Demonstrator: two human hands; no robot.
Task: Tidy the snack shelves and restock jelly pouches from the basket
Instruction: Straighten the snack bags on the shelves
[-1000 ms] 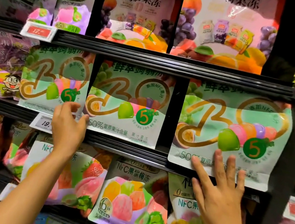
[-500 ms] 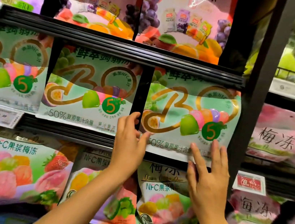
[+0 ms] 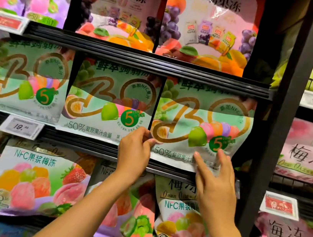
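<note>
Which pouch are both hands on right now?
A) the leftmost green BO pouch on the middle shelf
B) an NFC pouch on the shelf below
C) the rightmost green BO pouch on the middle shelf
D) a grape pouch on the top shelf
C: the left hand pinches the lower left edge of the rightmost green BO pouch, and the right hand lies flat on its bottom edge.

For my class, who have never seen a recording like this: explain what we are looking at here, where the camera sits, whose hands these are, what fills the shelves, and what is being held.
There is no machine. A person wears one camera on the head, looking forward and down at store shelves. The left hand pinches the left edge of the right-hand green jelly pouch on the middle shelf. The right hand lies flat, fingers spread, against that pouch's lower edge. Two matching green pouches stand to its left. Other fruit jelly bags fill the shelves above and below. A price tag reads 19 and some small digits.
</note>
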